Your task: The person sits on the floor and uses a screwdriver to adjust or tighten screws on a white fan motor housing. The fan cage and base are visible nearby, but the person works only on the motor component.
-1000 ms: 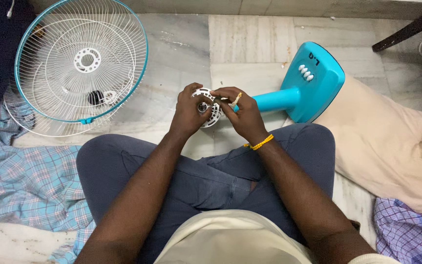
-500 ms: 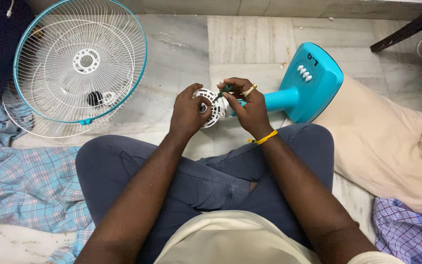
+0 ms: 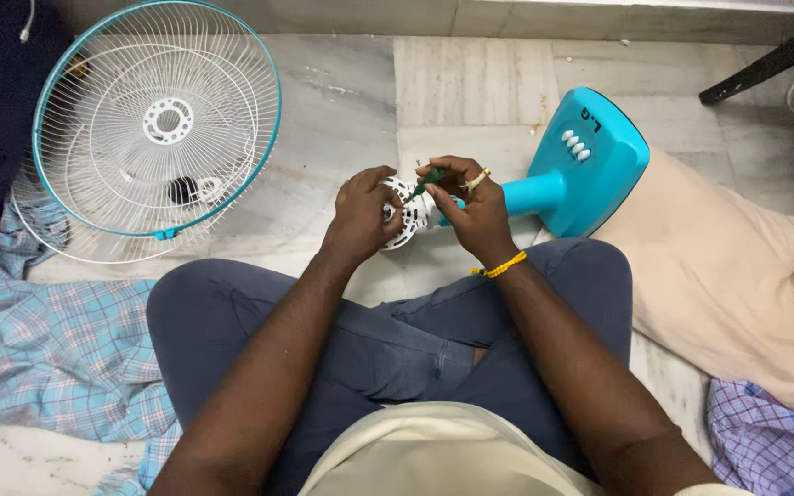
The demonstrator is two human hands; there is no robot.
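Screwdriver (image 3: 426, 180) pinched in right hand (image 3: 475, 216) grip; left hand (image 3: 360, 216) clasps motor housing (image 3: 411, 216) (white).

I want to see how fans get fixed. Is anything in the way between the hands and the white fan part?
Nothing visible is. The left hand grips the white fan motor housing directly, and the right hand holds a green screwdriver with its tip at the housing. The fan guards lie apart, off to the left.

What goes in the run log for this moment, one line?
left hand: grips white motor housing | right hand: holds green screwdriver, tip on housing | teal fan base: on floor | fan guard: left
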